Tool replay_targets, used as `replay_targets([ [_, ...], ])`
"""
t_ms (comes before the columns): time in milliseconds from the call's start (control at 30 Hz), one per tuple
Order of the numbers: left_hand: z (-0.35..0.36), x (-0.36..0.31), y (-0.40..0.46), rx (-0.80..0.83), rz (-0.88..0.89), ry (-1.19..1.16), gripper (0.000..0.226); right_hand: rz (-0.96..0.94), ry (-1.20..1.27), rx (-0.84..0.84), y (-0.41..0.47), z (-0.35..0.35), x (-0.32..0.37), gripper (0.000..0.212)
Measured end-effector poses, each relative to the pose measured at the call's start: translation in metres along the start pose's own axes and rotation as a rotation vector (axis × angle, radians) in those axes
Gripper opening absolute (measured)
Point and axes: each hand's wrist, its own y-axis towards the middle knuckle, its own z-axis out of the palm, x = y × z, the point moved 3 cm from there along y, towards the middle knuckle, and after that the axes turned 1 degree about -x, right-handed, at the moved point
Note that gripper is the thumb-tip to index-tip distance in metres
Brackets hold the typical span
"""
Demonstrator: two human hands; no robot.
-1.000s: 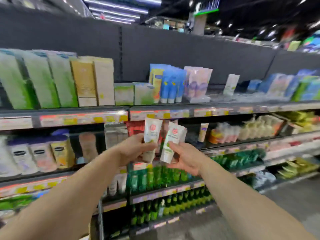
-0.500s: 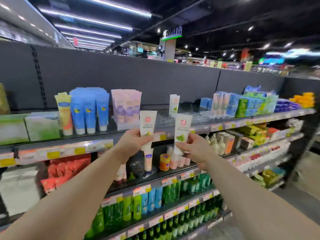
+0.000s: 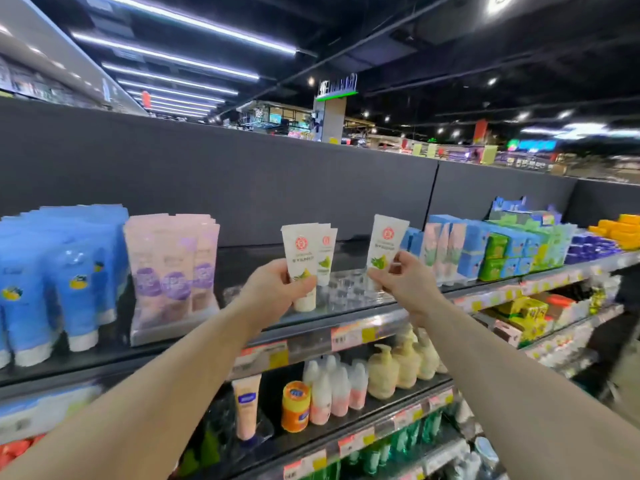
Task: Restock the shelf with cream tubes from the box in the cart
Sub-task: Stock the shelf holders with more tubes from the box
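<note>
The left hand grips one cream tube upright, cap down. The right hand pinches another tube, both over the top shelf.

Both forearms are bare up to the frame's edge, and the left hand and right hand wear nothing.

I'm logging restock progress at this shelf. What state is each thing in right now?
left hand: grips a cream tube, raised at the top shelf
left cream tube: upright, cap down, held
right hand: pinches a second tube
right cream tube: upright, tilted slightly, held off the shelf
shelved cream tube: standing behind the left one
clear shelf tray: mostly unfilled
</note>
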Motion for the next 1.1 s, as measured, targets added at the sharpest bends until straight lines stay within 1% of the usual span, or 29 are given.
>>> replay_targets([
  [67,0.014,0.0,0.017,-0.005,-0.013,-0.001,0.016,-0.032,-0.038,0.001,0.026,0.0,-0.007,0.021],
  [133,0.026,0.003,0.034,-0.03,-0.029,0.01,0.016,-0.044,-0.075,0.036,0.054,0.005,-0.015,0.021],
  [200,0.035,0.006,0.047,-0.073,-0.069,0.01,0.016,-0.038,-0.062,0.093,0.082,0.015,-0.03,0.022],
  [333,0.045,0.014,0.063,-0.173,-0.133,0.044,0.021,-0.044,-0.084,0.257,0.13,0.041,-0.053,0.021],
  [433,0.05,0.022,0.07,-0.244,-0.183,0.034,0.019,-0.118,-0.17,0.363,0.15,0.058,-0.065,0.021],
  [567,0.058,0.031,0.075,-0.314,-0.221,0.066,0.022,-0.169,-0.242,0.46,0.163,0.066,-0.069,0.019],
  [633,0.064,0.031,0.075,-0.327,-0.218,0.092,0.021,-0.198,-0.319,0.508,0.166,0.064,-0.068,0.02],
  [767,0.072,0.028,0.076,-0.324,-0.218,0.114,0.022,-0.182,-0.303,0.559,0.17,0.061,-0.074,0.018],
  [967,0.074,0.02,0.08,-0.29,-0.21,0.153,0.02,-0.157,-0.279,0.568,0.172,0.061,-0.078,0.021],
  [1100,0.078,0.021,0.083,-0.268,-0.224,0.178,0.02,-0.185,-0.302,0.574,0.172,0.061,-0.079,0.024],
])
